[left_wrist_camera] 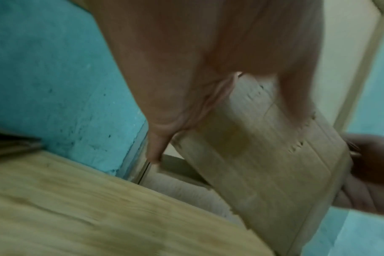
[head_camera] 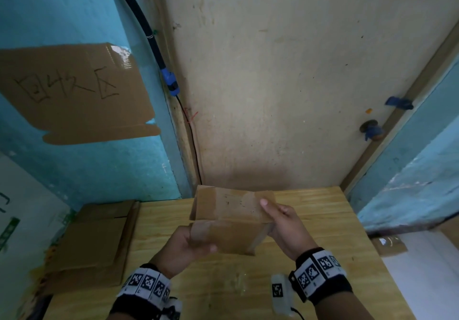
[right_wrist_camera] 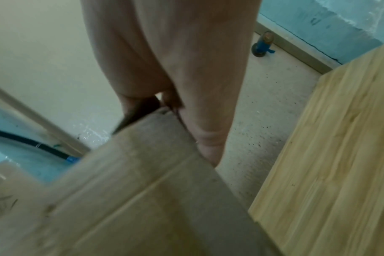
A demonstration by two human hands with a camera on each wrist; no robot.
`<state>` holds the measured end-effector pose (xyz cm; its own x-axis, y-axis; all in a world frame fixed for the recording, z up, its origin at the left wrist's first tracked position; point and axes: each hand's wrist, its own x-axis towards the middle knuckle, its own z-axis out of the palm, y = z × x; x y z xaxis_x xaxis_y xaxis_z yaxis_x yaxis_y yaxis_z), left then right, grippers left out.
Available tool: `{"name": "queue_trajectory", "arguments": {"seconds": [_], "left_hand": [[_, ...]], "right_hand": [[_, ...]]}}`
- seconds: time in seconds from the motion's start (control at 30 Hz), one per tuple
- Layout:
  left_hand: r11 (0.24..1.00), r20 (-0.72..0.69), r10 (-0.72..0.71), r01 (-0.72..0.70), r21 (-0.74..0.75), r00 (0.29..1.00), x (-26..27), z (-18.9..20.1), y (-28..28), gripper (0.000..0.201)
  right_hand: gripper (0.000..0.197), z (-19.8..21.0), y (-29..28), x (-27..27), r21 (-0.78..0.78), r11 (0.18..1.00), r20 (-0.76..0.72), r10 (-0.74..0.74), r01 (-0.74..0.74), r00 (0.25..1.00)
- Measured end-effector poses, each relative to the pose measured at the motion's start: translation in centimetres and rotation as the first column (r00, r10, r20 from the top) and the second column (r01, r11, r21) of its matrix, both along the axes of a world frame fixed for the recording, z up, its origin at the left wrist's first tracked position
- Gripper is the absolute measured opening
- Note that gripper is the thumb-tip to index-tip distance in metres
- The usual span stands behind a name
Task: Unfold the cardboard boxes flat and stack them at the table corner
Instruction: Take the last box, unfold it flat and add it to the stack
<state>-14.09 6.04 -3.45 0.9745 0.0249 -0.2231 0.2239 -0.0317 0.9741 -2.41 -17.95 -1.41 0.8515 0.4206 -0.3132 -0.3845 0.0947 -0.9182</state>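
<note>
Nearest the viewer, two bare hands hold one small cardboard box in the air above a pale wooden table. The left hand grips the box's near left corner, thumb on top and fingers curled underneath. The right hand grips the right end, thumb pressed on the upper flap, fingers wrapped round the end and largely hidden.

The box lies between the hands with its long axis running left to right. Both hands are already on it, so neither is nearer. It is not yet flat: an upper flap stands open away from the viewer, and a lower panel faces the viewer, with a seam between them. The wrist views are blurred but show each thumb lying along a cardboard face.

The next move probably turns on pulling or pressing the two ends so the panels collapse along that seam.

Farther left, touching the table's left edge, lies a stack of flattened boxes. Beyond stand a blue wall and a cream door.
</note>
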Motion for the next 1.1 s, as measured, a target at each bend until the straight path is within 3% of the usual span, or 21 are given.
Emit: {"name": "queue_trajectory", "arguments": {"seconds": [0.17, 0.3, 0.4, 0.53, 0.6, 0.67, 0.73, 0.8, 0.93, 1.03, 1.1], "left_hand": [[0.983, 0.048, 0.178, -0.175, -0.057, 0.983, 0.3, -0.3, 0.6, 0.028], [0.960, 0.068, 0.278, -0.273, -0.063, 0.958, 0.5, -0.2, 0.6, 0.026], [0.933, 0.071, 0.353, -0.346, -0.101, 0.933, 0.6, -0.2, 0.9, 0.031], [0.922, 0.077, 0.383, -0.376, -0.094, 0.921, 0.8, -0.6, 1.4, 0.060], [0.929, 0.078, 0.362, -0.354, -0.105, 0.929, 1.1, -0.7, 1.2, 0.045], [0.937, 0.071, 0.336, -0.326, -0.126, 0.939, 1.3, -0.6, 1.1, 0.037], [0.941, 0.076, 0.324, -0.313, -0.127, 0.943, 1.4, -0.6, 1.0, 0.037], [0.938, 0.069, 0.336, -0.327, -0.118, 0.939, 1.5, -0.6, 1.1, 0.036], [0.902, 0.052, 0.424, -0.416, -0.117, 0.904, 1.9, -0.9, 1.4, 0.032], [0.894, 0.103, 0.447, -0.447, -0.026, 0.889, 2.1, -1.2, 1.6, 0.034], [0.866, 0.173, 0.432, -0.461, 0.195, 0.885, 2.1, -1.8, 1.8, 0.043]], "right_hand": [[0.079, 0.2, 0.2, -0.5, 0.143, 0.979, -0.245, 0.175, -0.143, 0.954], [0.099, -1.8, 0.2, -0.2, -0.077, 0.959, -0.285, 0.241, -0.273, 0.928], [0.091, -3.7, -0.2, -0.1, -0.193, 0.926, -0.230, 0.279, -0.325, 0.932], [0.083, -4.4, -0.2, -0.3, -0.263, 0.934, -0.048, 0.240, -0.244, 0.970], [0.082, -4.5, 0.2, -0.2, -0.363, 0.910, 0.086, 0.246, -0.199, 0.966], [0.093, -4.6, 0.5, -0.1, -0.441, 0.884, 0.184, 0.258, -0.155, 0.948], [0.103, -4.8, 0.7, 0.0, -0.392, 0.911, 0.214, 0.228, -0.130, 0.950], [0.092, -4.9, 0.8, 0.2, -0.303, 0.942, 0.196, 0.211, -0.145, 0.958], [0.022, -4.9, 1.0, 0.5, -0.302, 0.940, 0.268, 0.242, -0.157, 0.933], [0.014, -5.0, 1.2, 0.3, -0.275, 0.955, 0.240, 0.180, -0.111, 0.954], [0.013, -5.0, 1.3, 0.1, -0.239, 0.969, 0.211, 0.122, -0.070, 0.970]]}}
